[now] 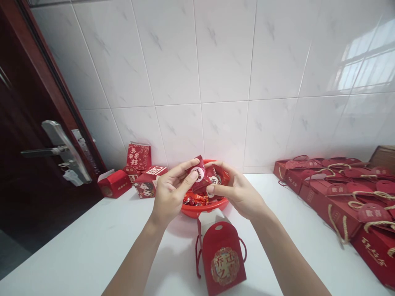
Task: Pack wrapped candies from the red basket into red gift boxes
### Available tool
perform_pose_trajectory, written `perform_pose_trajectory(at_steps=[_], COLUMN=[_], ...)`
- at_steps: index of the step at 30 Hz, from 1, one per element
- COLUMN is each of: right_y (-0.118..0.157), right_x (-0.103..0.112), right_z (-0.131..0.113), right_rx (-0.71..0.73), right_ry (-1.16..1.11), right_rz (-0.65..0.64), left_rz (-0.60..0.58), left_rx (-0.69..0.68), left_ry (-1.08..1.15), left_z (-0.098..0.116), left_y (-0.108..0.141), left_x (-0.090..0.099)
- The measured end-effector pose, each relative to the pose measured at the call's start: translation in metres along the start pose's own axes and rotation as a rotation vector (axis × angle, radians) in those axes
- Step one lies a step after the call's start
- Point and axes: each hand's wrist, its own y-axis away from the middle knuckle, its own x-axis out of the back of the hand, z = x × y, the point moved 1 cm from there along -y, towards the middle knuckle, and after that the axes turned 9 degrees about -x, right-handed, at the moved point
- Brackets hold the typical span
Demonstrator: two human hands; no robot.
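My left hand (173, 187) pinches a dark red wrapped candy (197, 174) with a round white label between thumb and fingers. Beside it, my right hand (239, 189) grips another red wrapped packet (214, 176) with pale printing. Both hands are raised over a red-orange bowl (193, 213), in which several shiny wrapped candies (196, 199) lie. In front of the bowl stands a red gift box (224, 255) with a rounded front flap, gold lettering and a dark red cord at its sides. Its top is open.
Several closed red boxes with rope handles (330, 197) stand in rows along the right. At the back left are small red boxes (115, 183) and a patterned box (145, 188). A tiled wall (222, 123) bounds the white table (123, 242); a door handle (46, 152) is at left.
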Motion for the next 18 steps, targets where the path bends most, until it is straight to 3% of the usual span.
perform_pose_trajectory(at_steps=[18], right_y=[0.0012], right_x=[0.002], right_z=[0.0], right_rx=[-0.034], right_ry=[0.026], right_rz=[-0.039], left_rz=[0.008], left_rx=[0.07], left_ry=[0.038], left_z=[0.0032], left_y=[0.0009], left_x=[-0.0017])
